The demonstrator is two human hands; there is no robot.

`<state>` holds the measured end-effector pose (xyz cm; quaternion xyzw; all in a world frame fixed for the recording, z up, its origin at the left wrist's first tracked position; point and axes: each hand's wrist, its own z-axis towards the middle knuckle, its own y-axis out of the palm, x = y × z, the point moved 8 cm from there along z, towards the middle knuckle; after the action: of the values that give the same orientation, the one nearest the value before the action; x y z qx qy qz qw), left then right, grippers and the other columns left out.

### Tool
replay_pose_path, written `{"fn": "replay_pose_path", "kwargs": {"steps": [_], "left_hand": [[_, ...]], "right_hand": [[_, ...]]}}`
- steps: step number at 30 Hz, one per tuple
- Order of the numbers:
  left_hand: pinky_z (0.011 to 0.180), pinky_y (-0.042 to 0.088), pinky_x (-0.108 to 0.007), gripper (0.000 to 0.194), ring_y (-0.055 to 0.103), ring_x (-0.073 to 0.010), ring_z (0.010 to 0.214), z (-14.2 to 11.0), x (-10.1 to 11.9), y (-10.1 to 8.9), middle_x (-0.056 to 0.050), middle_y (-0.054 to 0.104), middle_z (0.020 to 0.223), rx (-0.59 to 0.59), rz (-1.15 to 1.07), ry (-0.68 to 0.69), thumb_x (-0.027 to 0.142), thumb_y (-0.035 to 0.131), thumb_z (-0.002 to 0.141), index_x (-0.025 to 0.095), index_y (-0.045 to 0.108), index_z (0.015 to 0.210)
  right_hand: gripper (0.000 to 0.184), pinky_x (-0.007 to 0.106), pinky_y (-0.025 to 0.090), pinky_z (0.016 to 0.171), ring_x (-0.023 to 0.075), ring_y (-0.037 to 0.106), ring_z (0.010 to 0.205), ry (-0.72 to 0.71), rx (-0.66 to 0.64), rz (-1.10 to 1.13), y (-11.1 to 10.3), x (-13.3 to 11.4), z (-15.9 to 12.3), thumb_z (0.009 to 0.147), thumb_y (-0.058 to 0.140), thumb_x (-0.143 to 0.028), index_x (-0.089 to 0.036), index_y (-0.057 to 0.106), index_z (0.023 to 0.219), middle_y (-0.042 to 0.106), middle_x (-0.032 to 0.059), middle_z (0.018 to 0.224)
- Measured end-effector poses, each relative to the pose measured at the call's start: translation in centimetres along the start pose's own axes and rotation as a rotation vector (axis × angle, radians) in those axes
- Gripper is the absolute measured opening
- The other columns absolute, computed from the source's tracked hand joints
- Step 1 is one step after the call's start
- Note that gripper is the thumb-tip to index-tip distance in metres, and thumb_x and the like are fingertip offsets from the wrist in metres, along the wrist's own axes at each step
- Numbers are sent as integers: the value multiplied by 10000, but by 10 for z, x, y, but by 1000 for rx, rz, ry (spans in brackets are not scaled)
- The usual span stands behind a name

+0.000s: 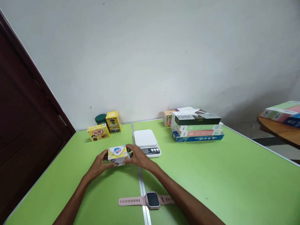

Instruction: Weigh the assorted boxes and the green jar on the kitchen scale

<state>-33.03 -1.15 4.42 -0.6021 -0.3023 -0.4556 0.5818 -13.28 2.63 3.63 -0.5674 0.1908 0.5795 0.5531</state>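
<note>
Between my two hands is a yellow and white soap box (117,152) with a blue and red shield emblem on its top. My left hand (101,162) grips the left end, with the thumb along the lower front edge. On the right end, my right hand (137,157) closes its fingers and thumb round the box. The box appears held just at or above the green table; I cannot tell whether it touches. A white kitchen scale (146,139) lies just beyond my right hand, its platform bare. Below my hands lies a smartwatch (152,200) with a pink strap, partly covered by my right forearm.
At the back left stand a yellow snack box (98,132), a taller yellow box (113,122) and a green-lidded container (101,118). Several stacked flat boxes (198,128) lie at the back right, beside a small orange box (167,118). More boxes rest on a wooden stool (276,123).
</note>
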Motion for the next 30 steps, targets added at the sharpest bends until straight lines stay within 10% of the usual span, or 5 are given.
{"fn": "replay_pose_path", "kwargs": {"steps": [8,14,24,30], "left_hand": [[821,556,-350,636,694,-245,967,97,61,59,-97,762,1115,-74,120,191,471,899,660,159,681,1170],[747,482,-307,591,623,-199,859,145,54,100,-51,737,1006,-130,132,187,512,886,625,165,684,1058],[818,505,-351,867,605,-244,987,147,31,97,-126,659,1186,-21,197,138,567,924,540,149,635,1243],[943,543,-429,806,674,-271,1102,95,-29,59,-209,636,1336,308,-66,-37,647,726,801,140,527,1395]], "right_hand": [[489,331,520,765,252,658,955,6,55,-92,-119,0,9,673,871,-425,-217,690,1077,738,61,1108],[568,368,516,840,276,667,1009,85,50,-64,-153,44,15,646,865,-528,-207,678,1076,744,77,1147],[855,441,546,938,325,640,1177,194,89,7,-156,68,4,596,923,-487,-221,635,1355,677,132,1369],[676,486,562,963,329,680,1152,259,502,165,-173,104,-67,774,735,-686,-186,692,1227,725,159,1255]]}}
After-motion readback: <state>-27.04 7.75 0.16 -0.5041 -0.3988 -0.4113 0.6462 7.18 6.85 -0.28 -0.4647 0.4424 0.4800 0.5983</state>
